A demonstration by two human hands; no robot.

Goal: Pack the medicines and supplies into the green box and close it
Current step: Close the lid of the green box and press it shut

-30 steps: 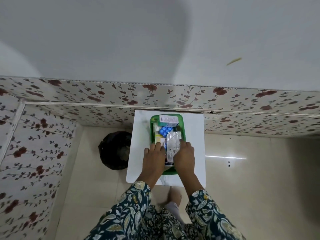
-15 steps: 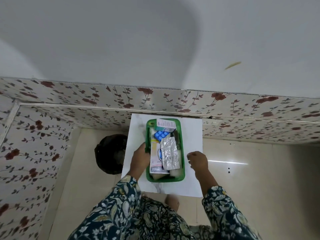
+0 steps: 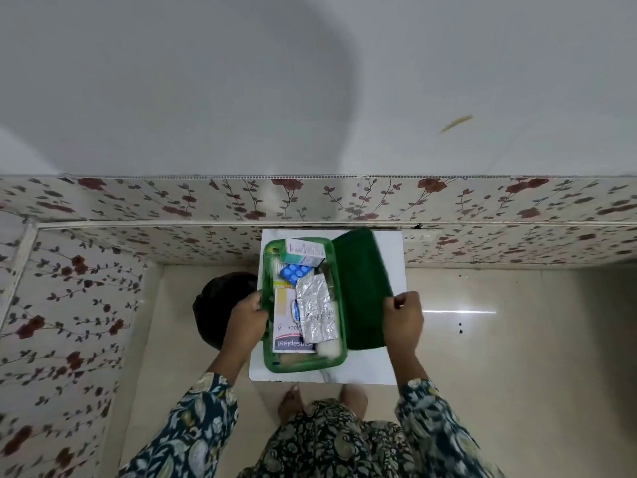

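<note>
Since half a second ago, right hand [image 3: 402, 313] is now gripping the dark green lid [image 3: 361, 291] at three o'clock of the green box [image 3: 303, 363]; left hand [image 3: 249, 317] is clasping its nine-o'clock wall.

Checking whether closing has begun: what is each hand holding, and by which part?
The right hand grips the green lid by its right edge. The left hand holds the green box by its left rim.

My left hand [image 3: 249, 317] holds the green box [image 3: 303, 365] on the desk [image 3: 372, 370]; my right hand [image 3: 403, 317] grips the green lid [image 3: 360, 288] beside it.
</note>
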